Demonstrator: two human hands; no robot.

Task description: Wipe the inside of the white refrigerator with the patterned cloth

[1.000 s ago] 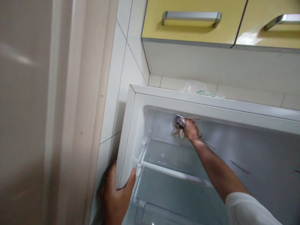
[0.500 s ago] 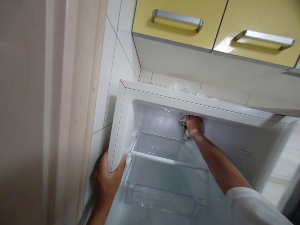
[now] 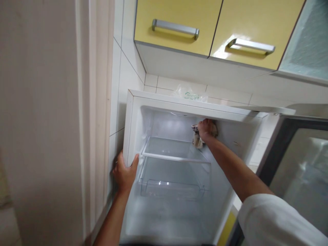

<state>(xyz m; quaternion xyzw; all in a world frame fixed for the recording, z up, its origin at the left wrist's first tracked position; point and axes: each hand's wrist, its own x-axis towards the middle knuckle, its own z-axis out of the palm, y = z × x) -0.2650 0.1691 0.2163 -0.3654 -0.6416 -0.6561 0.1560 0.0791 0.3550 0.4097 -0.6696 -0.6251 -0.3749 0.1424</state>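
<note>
Here, the cloth (image 3: 197,140) was clamped by the right hand (image 3: 205,130), its loose end hung below the grip; the fridge (image 3: 179,105) was clasped by the left hand (image 3: 126,172).

Yellow cupboards (image 3: 210,27): a pair up top, side by side, and look at that glare on the right-hand one!
Handles (image 3: 176,28): silver, one on each.
Glass panel (image 3: 307,44): frosted, just right of them.
Plastic bag (image 3: 191,94): clear, crumpled, green print showing.
Wall tiles (image 3: 128,37): white, thin dark joints.
Beige panel (image 3: 51,119): tall, dominating the left!
</note>
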